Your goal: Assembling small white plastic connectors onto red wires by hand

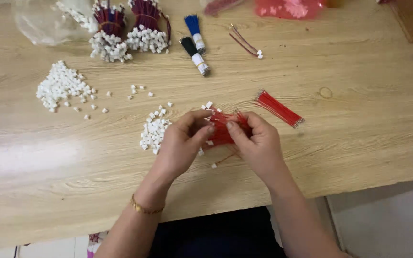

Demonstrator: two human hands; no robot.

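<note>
Both hands, left hand and right hand, pinch thin red wires (sorting step, I think); next I need one small white plastic connector.

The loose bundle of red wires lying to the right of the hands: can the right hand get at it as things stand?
Probably yes. The loose bundle of red wires lies bare on the wooden table beside the right hand, nothing between, though that hand already holds other red wires.
</note>
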